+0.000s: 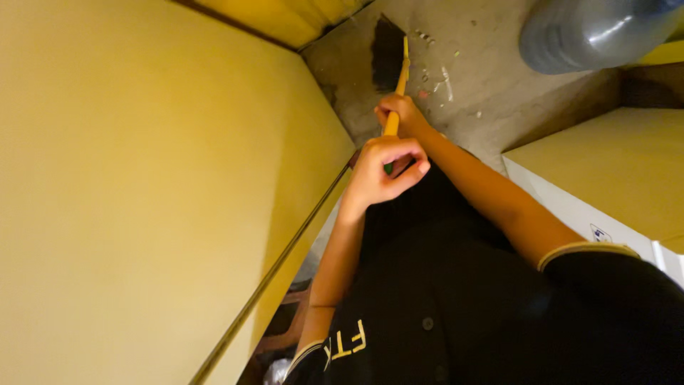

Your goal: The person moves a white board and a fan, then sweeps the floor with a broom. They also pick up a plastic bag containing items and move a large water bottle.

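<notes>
A broom with a yellow handle (403,73) and dark bristles (387,51) reaches down to the grey concrete floor (484,78). My left hand (383,171) grips the top end of the handle, close to my chest. My right hand (401,114) grips the same handle a little lower, arm stretched forward. The bristles rest on the floor beside the yellow wall (142,185), near small bits of litter (442,80).
A large clear water jug (591,28) lies at the top right. A yellow-topped white cabinet (613,178) stands on the right. A thin metal pipe (278,271) runs along the wall at the left. My black shirt fills the bottom.
</notes>
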